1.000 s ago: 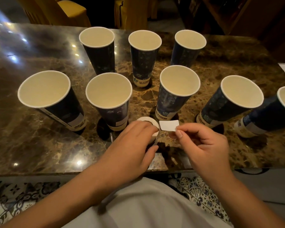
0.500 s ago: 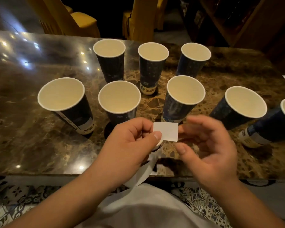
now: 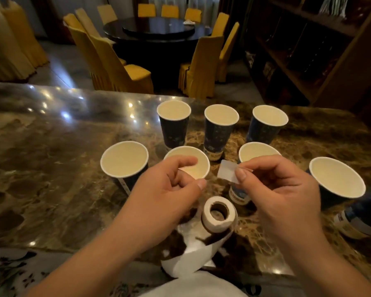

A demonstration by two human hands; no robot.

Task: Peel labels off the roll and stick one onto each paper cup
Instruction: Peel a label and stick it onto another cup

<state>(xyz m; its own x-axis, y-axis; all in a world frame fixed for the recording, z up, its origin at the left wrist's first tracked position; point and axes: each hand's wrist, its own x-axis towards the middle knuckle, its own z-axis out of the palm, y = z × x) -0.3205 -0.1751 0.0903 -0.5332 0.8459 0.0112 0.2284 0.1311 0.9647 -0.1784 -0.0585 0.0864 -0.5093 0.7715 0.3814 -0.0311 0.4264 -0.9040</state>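
From my feed, the brown marble table (image 3: 51, 168) fills the near half of the view; beyond its far edge stand yellow-covered chairs (image 3: 120, 67) around a dark round table (image 3: 159, 28), with dark wooden shelving (image 3: 308, 50) at far right. On the marble stand dark blue paper cups (image 3: 221, 129), all open end up: three in a far row, a nearer row in front of them. My hands block part of the nearer row, covering the sides of the two middle cups. The left hand (image 3: 165, 194) hovers with fingers loosely curled, holding nothing. The right hand (image 3: 274, 189) pinches a small white label (image 3: 226, 173) between thumb and fingers, raised above the table between the two middle near cups. The label roll (image 3: 219, 213) lies on the table near me, between my wrists, its white backing strip (image 3: 186, 262) trailing off the near edge.
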